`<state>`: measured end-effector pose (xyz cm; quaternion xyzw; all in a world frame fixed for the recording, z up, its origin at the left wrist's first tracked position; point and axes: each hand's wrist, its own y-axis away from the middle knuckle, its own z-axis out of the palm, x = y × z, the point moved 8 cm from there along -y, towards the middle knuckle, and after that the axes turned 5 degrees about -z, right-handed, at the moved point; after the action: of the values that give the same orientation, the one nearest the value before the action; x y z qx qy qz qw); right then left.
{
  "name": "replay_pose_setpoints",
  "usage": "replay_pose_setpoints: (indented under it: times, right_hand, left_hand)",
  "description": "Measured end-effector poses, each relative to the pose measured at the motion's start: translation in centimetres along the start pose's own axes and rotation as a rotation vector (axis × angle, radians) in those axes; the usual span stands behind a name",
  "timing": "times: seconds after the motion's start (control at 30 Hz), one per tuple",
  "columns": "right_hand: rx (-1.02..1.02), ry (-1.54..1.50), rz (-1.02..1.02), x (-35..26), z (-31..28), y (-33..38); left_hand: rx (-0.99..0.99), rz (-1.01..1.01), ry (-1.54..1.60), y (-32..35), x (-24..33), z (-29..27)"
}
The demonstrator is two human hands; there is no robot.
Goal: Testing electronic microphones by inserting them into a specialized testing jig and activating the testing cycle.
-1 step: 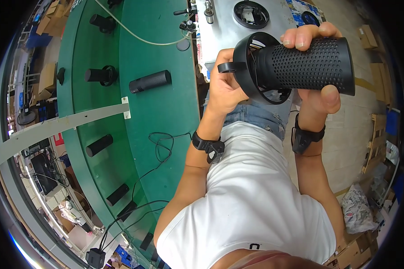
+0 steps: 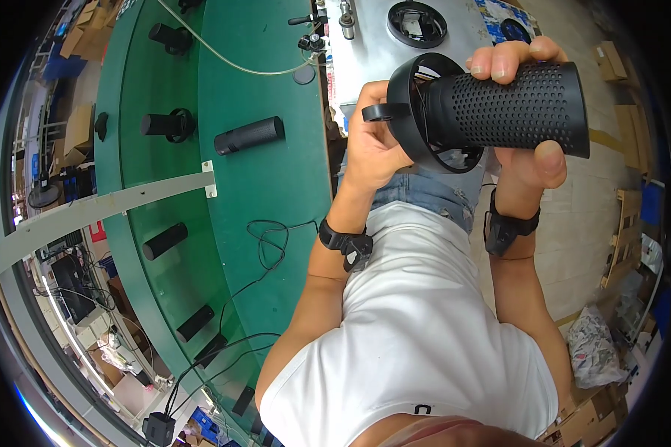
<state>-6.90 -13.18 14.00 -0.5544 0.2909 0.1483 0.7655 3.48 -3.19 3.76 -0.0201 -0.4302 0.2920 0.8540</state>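
A black perforated cylinder (image 2: 514,108) lies sideways in the air in front of me, joined at its left end to a wide black ring (image 2: 414,127) with a small loop tab. My right hand (image 2: 531,170) is wrapped round the cylinder, fingers over the far side and thumb on the near side. Behind the ring, my left hand (image 2: 371,153) grips its left side; most of those fingers are hidden by the ring. Past the held piece, a separate black round part (image 2: 417,24) rests on a metal-topped table (image 2: 365,56).
To the left runs a green bench (image 2: 298,186) with another black cylinder (image 2: 250,135) lying on it. Several black cylinders sit along the green strip beyond. A pale metal bar (image 2: 112,205) crosses there. A thin black cable (image 2: 272,246) loops over the bench.
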Motion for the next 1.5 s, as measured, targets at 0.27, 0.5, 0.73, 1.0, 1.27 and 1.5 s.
replay_pose_setpoints:
  times: [0.27, 0.5, 0.73, 1.0, 1.27, 1.5]
  right_hand:
    - [0.07, -0.069, 0.003, 0.0, -0.6, 0.4]
    - [-0.018, -0.096, -0.022, -0.1, -0.1, -0.1]
    - [-0.058, -0.14, 0.014, 0.2, 0.7, 0.0]
    - [-0.074, -0.176, 0.012, 0.2, 0.7, -0.2]
    - [-0.037, -0.293, -0.019, 0.1, 0.3, 0.0]
    - [-0.102, -0.287, -0.036, 0.1, 0.8, 0.3]
  left_hand:
    - [-0.018, 0.021, -0.089, 0.0, 0.8, 0.6]
    - [-0.113, -0.265, -0.037, 0.0, -0.6, 1.3]
    - [-0.185, -0.479, -0.014, 0.6, -1.6, 2.2]
    - [-0.103, -0.311, -0.182, 0.8, -1.7, 2.5]
    - [-0.107, -0.233, -0.215, 0.8, -1.2, 2.5]
    - [-0.139, -0.233, -0.218, 0.6, -0.3, 2.2]
